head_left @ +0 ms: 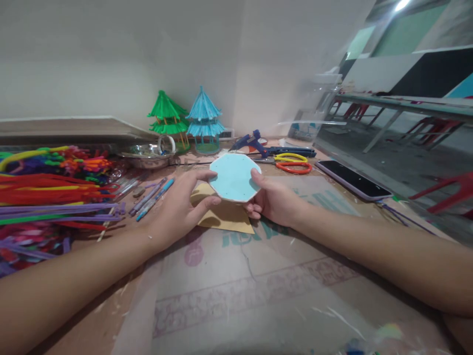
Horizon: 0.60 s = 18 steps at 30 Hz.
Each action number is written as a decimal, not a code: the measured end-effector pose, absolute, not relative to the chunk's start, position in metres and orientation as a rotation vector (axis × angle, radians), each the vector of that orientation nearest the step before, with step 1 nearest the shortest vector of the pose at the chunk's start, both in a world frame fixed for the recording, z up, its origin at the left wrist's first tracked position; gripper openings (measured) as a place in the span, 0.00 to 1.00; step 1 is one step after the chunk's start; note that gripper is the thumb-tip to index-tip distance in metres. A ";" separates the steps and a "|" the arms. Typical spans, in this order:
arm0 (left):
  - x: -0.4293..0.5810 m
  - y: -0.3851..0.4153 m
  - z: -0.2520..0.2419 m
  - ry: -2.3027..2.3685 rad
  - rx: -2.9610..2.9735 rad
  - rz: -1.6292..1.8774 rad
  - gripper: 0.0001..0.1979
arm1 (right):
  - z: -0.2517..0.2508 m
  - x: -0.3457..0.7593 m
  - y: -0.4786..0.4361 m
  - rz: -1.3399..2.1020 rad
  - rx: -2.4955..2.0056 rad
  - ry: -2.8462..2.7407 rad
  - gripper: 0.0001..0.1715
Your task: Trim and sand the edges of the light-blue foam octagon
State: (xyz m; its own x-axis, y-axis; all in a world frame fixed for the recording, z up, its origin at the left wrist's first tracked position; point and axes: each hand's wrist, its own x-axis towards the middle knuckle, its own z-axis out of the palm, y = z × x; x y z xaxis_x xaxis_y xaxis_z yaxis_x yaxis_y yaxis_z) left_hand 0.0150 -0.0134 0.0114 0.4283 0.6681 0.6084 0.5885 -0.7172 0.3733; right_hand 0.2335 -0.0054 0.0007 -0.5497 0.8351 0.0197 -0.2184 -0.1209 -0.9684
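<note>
A light blue octagonal card piece (234,177) is held up between both hands above the table. My left hand (180,209) grips its left edge, thumb under and fingers along the top. My right hand (271,197) pinches its right edge, thumb on the face. Under the hands lies a tan cardboard scrap (226,217).
Piles of coloured pipe cleaners (48,197) fill the left side, with pens (151,197) beside them. A green (166,118) and a blue model pagoda (204,121), a metal bowl (148,155), a blue glue gun (251,142), scissors (293,162) and a phone (353,180) lie behind.
</note>
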 end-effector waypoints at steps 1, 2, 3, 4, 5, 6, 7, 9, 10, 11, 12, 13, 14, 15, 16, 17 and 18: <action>0.015 -0.013 0.011 1.126 2.527 1.173 0.17 | 0.000 0.233 -0.006 1.737 -0.755 -1.371 0.28; 0.014 -0.011 0.010 1.123 2.475 1.185 0.16 | -0.001 0.232 -0.006 1.701 -0.780 -1.371 0.26; 0.014 -0.010 0.008 1.115 2.416 1.202 0.15 | -0.001 0.231 -0.007 1.667 -0.797 -1.389 0.25; 0.014 -0.008 0.007 1.103 2.359 1.220 0.15 | -0.002 0.230 -0.008 1.638 -0.805 -1.421 0.24; 0.014 -0.007 0.005 1.084 2.315 1.229 0.14 | -0.002 0.230 -0.009 1.612 -0.810 -1.456 0.25; 0.014 -0.005 0.004 1.060 2.292 1.225 0.14 | -0.001 0.230 -0.010 1.579 -0.814 -1.485 0.26; 0.015 -0.004 0.003 1.036 2.292 1.209 0.14 | 0.000 0.230 -0.010 1.537 -0.824 -1.506 0.26; 0.016 -0.003 0.003 1.004 2.333 1.140 0.13 | 0.004 0.232 -0.010 1.411 -0.873 -1.550 0.23; 0.017 -0.003 0.004 0.993 2.351 1.093 0.13 | 0.006 0.233 -0.010 1.313 -0.905 -1.589 0.20; 0.017 -0.002 0.006 0.984 2.362 1.051 0.14 | 0.008 0.235 -0.010 1.182 -0.941 -1.637 0.17; 0.017 -0.001 0.008 0.983 2.369 1.023 0.15 | 0.011 0.236 -0.010 1.028 -0.978 -1.690 0.15; 0.017 0.000 0.010 0.994 2.381 1.000 0.16 | 0.013 0.238 -0.010 0.860 -1.014 -1.737 0.15; 0.016 0.001 0.012 1.019 2.405 0.973 0.18 | 0.015 0.239 -0.010 0.701 -1.048 -1.782 0.15; 0.016 0.003 0.013 1.056 2.445 0.932 0.19 | 0.017 0.241 -0.010 0.565 -1.082 -1.827 0.16; 0.015 0.005 0.014 1.094 2.498 0.868 0.20 | 0.018 0.242 -0.011 0.460 -1.116 -1.876 0.18; 0.014 0.006 0.014 1.121 2.561 0.780 0.21 | 0.019 0.243 -0.011 0.381 -1.145 -1.929 0.20; 0.013 0.007 0.014 1.126 2.630 0.681 0.21 | 0.020 0.243 -0.011 0.323 -1.168 -1.982 0.23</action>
